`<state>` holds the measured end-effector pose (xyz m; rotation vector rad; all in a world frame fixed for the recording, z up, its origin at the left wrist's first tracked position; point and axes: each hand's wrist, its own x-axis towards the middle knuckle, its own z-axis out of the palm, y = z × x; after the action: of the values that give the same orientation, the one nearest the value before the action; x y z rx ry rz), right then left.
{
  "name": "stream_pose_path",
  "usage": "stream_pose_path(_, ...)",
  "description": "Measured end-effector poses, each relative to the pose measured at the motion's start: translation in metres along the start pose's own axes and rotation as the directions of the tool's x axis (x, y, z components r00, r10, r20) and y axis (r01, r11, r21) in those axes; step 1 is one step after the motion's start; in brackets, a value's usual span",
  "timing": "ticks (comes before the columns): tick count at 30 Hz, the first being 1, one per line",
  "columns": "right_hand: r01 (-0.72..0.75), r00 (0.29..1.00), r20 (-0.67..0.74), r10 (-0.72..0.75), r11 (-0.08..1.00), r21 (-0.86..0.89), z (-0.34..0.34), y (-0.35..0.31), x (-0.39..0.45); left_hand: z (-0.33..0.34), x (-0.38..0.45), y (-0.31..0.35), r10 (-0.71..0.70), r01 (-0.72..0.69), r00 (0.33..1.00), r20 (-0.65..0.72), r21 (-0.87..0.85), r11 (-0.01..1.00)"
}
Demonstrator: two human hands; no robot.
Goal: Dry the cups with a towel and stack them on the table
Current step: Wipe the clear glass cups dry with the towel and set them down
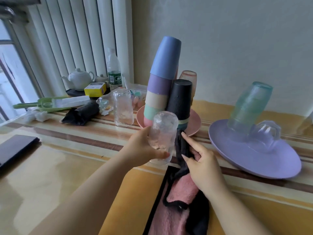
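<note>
Holding one textured glass (pixel 161 138) inverted in my left hand (pixel 144 148), right hand (pixel 201 165) gripping the pink towel (pixel 181 189); pastel cups (pixel 160 85) stacked, others pending.

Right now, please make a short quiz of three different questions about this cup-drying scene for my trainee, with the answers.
1. True or false: the left hand grips a clear textured glass.
2. What does the right hand hold? A) a bottle B) the pink and black towel C) a teapot
3. Fill in: the stack of green glasses stands upside down on the ____ plate.

Key: 1 true; 2 B; 3 purple.
</note>
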<state>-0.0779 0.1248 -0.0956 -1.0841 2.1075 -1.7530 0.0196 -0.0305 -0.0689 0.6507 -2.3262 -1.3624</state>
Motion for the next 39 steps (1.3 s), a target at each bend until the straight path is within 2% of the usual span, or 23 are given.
stream_pose_path(4, 0.050, 0.999, 0.012, -0.049, 0.992, -0.120, 0.002, -0.004, -0.002, -0.024, -0.004, -0.004, -0.013, 0.016, 0.997, -0.071, 0.039, 0.999)
stream_pose_path(7, 0.090, 0.995, 0.045, -0.083, 0.981, -0.173, 0.003, -0.007, -0.002, -0.050, -0.002, -0.020, -0.048, 0.061, 0.978, -0.204, 0.056, 0.997)
stream_pose_path(11, 0.088, 0.995, 0.059, -0.079, 0.981, -0.171, 0.003, -0.012, -0.003, -0.074, 0.007, -0.038, -0.089, 0.072, 0.943, -0.321, -0.066, 0.995)
stream_pose_path(17, 0.069, 0.996, 0.070, -0.056, 0.979, -0.194, 0.004, -0.010, -0.004, -0.081, 0.032, -0.063, -0.157, 0.122, 0.909, -0.386, -0.114, 0.986)
stream_pose_path(27, 0.058, 0.997, 0.062, -0.047, 0.981, -0.184, 0.005, -0.009, -0.004, -0.084, 0.046, -0.071, -0.116, 0.109, 0.918, -0.380, -0.039, 0.993)
stream_pose_path(34, 0.065, 0.996, 0.072, -0.050, 0.974, -0.215, 0.003, -0.011, -0.005, -0.105, 0.048, -0.085, -0.173, 0.164, 0.841, -0.513, -0.063, 0.984)
stream_pose_path(39, 0.081, 0.996, 0.063, -0.067, 0.964, -0.255, 0.004, -0.009, -0.005, -0.116, 0.058, -0.089, -0.207, 0.198, 0.814, -0.543, -0.074, 0.977)
